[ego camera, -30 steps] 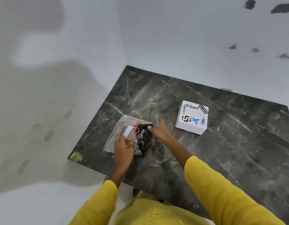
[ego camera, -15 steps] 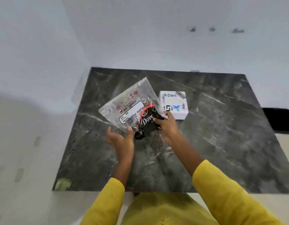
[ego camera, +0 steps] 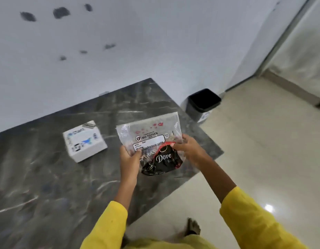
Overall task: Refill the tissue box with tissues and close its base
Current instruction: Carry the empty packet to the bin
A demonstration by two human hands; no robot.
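Observation:
A clear plastic tissue pack [ego camera: 150, 132] with a "Big Tissues" label is held up above the dark marble table [ego camera: 47, 177]. A black Dove wrapper [ego camera: 161, 160] shows at its lower end. My left hand [ego camera: 129, 161] grips the pack's lower left edge. My right hand [ego camera: 189, 150] pinches its right side near the wrapper. The white tissue box [ego camera: 84, 141] with stickers lies on the table to the left of the pack, apart from both hands.
A black waste bin [ego camera: 203, 103] stands on the pale floor beyond the table's right corner. A white wall [ego camera: 137, 42] with dark marks runs behind the table. My foot [ego camera: 192, 227] shows at the table's near edge.
Both hands lifted the tissue pack off the table, and the left hand closed on it. The view swung right, so the box now sits left and the bin appears.

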